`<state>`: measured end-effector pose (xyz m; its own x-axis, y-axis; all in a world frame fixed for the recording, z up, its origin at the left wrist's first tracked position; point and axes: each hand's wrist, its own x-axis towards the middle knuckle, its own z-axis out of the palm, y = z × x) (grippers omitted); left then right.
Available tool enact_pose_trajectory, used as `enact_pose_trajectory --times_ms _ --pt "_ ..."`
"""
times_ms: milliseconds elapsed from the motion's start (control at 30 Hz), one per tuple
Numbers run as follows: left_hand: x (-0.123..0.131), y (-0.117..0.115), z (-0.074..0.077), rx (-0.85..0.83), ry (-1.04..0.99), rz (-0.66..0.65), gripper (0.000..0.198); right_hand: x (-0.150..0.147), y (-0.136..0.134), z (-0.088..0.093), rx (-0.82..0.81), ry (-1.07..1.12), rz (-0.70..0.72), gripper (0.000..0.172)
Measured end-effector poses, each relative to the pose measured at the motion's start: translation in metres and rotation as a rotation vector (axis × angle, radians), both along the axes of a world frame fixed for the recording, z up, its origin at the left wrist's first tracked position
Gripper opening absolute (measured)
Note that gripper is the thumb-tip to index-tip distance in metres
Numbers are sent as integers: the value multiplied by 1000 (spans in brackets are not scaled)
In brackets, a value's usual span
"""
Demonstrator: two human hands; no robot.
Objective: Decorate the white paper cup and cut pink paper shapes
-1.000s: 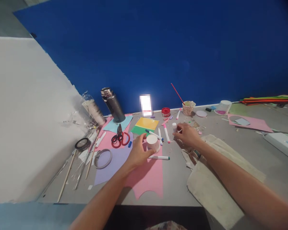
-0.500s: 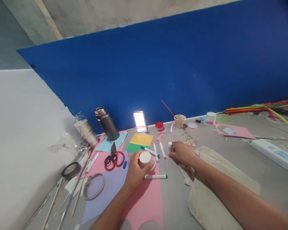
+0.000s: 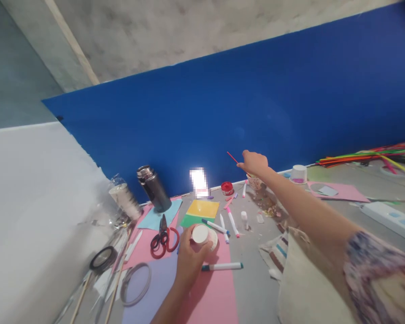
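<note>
My left hand (image 3: 193, 256) is closed around an upturned white paper cup (image 3: 200, 234) with a wider rim at its base, over pink paper. At the back, my right hand (image 3: 255, 164) has its thumb and fingers bent around a thin red stick (image 3: 232, 157). That stick leans out of a patterned paper cup (image 3: 254, 182), partly covered by the hand. A small white capped bottle (image 3: 244, 218) stands between the hands. Beside it lie a pink marker (image 3: 232, 222) and a blue-capped marker (image 3: 215, 226). A green-capped marker (image 3: 222, 267) lies in front of the left hand.
Scissors (image 3: 162, 238), tape rolls (image 3: 103, 260) and a dark flask (image 3: 154, 190) stand or lie to the left. A red tin (image 3: 227, 188) is near the blue wall panel (image 3: 189, 112). Rightward are cloth (image 3: 310, 274), a white cup (image 3: 299, 173) and a power strip (image 3: 391, 220).
My right hand has left the small white bottle and reached back to the red stick in the patterned cup. My left hand stays on the white cup. The view has tilted up slightly.
</note>
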<state>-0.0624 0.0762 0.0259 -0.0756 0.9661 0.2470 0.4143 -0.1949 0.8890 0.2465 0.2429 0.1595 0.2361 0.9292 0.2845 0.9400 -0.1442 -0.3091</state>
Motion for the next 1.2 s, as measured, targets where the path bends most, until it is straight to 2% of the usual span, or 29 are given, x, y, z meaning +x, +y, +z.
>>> enact_pose_trajectory --times_ms 67,133,267,400,500,600,800,1000,1200 --pt "-3 3 -4 27 -14 16 53 -9 26 -7 -34 9 20 51" --pt "-6 6 -9 49 -33 31 55 -15 46 -14 -76 20 53 43" --pt "-11 12 -22 60 -56 30 57 -6 64 -22 -129 29 98 36" --pt "-9 11 -25 63 -77 19 58 33 62 -19 -143 27 61 37" --pt "-8 8 -20 58 -59 26 57 63 54 -15 -103 33 21 35" --pt "-8 6 -13 17 -55 6 59 80 45 -18 -71 62 28 34" --pt "-10 8 -9 9 -68 -15 61 89 39 -37 -64 141 64 34" --pt "-9 7 -6 37 -70 21 60 99 41 -43 -22 175 57 35" --pt "-5 5 -5 7 -96 6 60 95 43 -56 -20 182 21 34"
